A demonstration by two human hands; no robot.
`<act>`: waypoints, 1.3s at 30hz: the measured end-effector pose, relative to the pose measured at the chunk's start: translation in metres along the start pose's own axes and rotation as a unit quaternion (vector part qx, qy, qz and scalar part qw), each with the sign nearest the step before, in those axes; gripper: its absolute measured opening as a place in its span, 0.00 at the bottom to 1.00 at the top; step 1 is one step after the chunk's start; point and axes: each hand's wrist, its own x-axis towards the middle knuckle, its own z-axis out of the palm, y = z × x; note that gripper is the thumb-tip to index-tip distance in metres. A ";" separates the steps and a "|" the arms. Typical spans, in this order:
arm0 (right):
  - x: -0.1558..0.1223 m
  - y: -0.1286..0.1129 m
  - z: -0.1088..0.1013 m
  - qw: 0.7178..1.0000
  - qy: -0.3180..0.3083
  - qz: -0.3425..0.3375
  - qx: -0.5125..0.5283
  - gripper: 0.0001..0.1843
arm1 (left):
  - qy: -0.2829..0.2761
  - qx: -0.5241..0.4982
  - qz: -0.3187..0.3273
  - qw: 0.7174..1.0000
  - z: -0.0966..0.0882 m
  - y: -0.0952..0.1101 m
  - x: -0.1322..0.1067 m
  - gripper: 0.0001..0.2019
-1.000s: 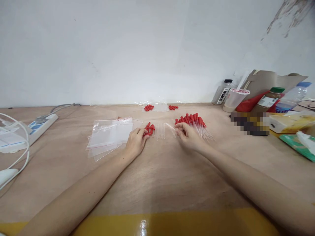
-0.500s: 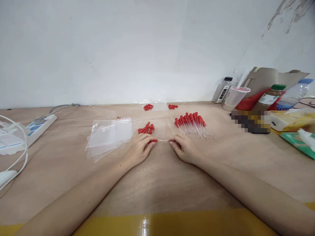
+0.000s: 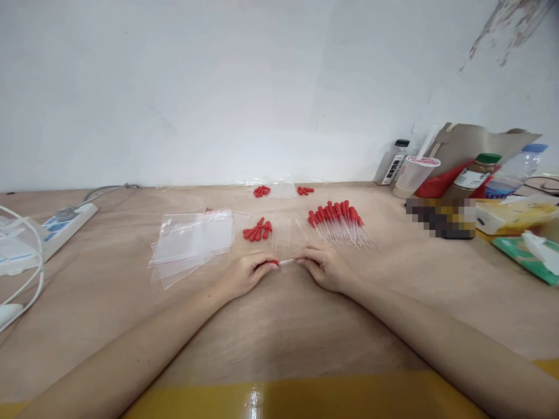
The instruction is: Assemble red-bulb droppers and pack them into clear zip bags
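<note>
Between thumb and fingers, my left hand (image 3: 252, 273) pinches a red rubber bulb (image 3: 275, 263), mostly hidden by the fingers. My right hand (image 3: 322, 266) is closed on a thin clear glass tube (image 3: 287, 261), which spans the gap between the hands and meets the bulb. Just beyond the hands lie a small pile of loose red bulbs (image 3: 257, 230) and a row of clear tubes (image 3: 282, 233). To the right of these, a bunch of droppers (image 3: 340, 224) with red bulbs on their tubes rests on the table.
Clear zip bags (image 3: 192, 241) overlap on the left, near a power strip (image 3: 72, 227) with cables. More red bulbs (image 3: 262, 191) lie by the wall. At right stand a cup (image 3: 414, 177), bottles (image 3: 476, 174) and a tissue pack (image 3: 524, 256).
Both hands have drawn slightly towards me, away from the loose bulbs and tubes, with the bulb and tube still between them. The tube now tilts a little, its right end higher.
</note>
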 end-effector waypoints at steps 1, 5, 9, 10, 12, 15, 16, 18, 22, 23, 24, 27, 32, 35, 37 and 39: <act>0.000 0.001 0.000 1.000 -0.005 -0.003 -0.014 0.10 | -0.003 0.000 0.004 1.000 0.001 0.000 0.000 0.09; -0.001 0.000 0.001 0.998 -0.011 -0.007 -0.057 0.11 | -0.003 0.007 0.006 1.000 0.002 -0.001 0.001 0.09; -0.001 -0.006 0.001 0.996 -0.008 -0.014 -0.087 0.12 | -0.002 0.028 0.009 1.000 0.002 0.002 0.003 0.10; -0.001 -0.008 0.001 0.996 -0.011 -0.015 -0.091 0.12 | -0.005 0.036 0.015 0.999 0.001 0.003 0.004 0.10; 0.000 -0.009 0.001 0.995 -0.015 -0.018 -0.094 0.12 | -0.013 0.048 0.026 0.998 0.000 0.005 0.004 0.10; 0.002 -0.011 0.001 0.995 -0.022 -0.027 -0.090 0.12 | -0.031 0.059 0.043 0.997 -0.001 0.005 0.004 0.10; 0.002 -0.012 0.002 0.995 -0.026 -0.029 -0.088 0.12 | -0.037 0.063 0.049 0.996 -0.001 0.005 0.004 0.10; 0.003 -0.013 0.002 0.996 -0.031 -0.024 -0.081 0.13 | -0.041 0.069 0.060 0.995 0.000 0.004 0.005 0.10; 0.004 -0.017 0.002 0.997 -0.031 0.015 -0.065 0.13 | -0.011 0.073 0.074 0.995 0.000 0.005 0.009 0.10; 0.005 -0.019 0.001 0.997 -0.032 0.024 -0.069 0.13 | 0.005 0.071 0.080 0.994 -0.001 0.005 0.011 0.10; 0.005 -0.021 0.001 0.996 -0.034 0.027 -0.077 0.13 | 0.020 0.069 0.087 0.994 -0.001 0.005 0.013 0.10; 0.008 -0.027 -0.004 0.993 -0.047 0.034 -0.101 0.12 | 0.057 0.080 0.111 0.989 -0.005 -0.001 0.018 0.10; 0.020 -0.014 -0.028 0.980 -0.025 0.182 -0.075 0.11 | 0.134 0.174 0.051 0.974 -0.013 -0.023 0.021 0.15; 0.032 0.014 -0.047 0.943 0.057 0.318 -0.077 0.10 | 0.155 0.229 -0.013 0.961 -0.013 -0.034 0.020 0.10; 0.040 0.032 -0.054 0.925 0.087 0.356 -0.097 0.08 | 0.153 0.247 -0.036 0.956 -0.012 -0.038 0.020 0.09; 0.046 0.046 -0.054 0.916 0.096 0.370 -0.118 0.07 | 0.148 0.248 -0.043 0.956 -0.011 -0.039 0.020 0.09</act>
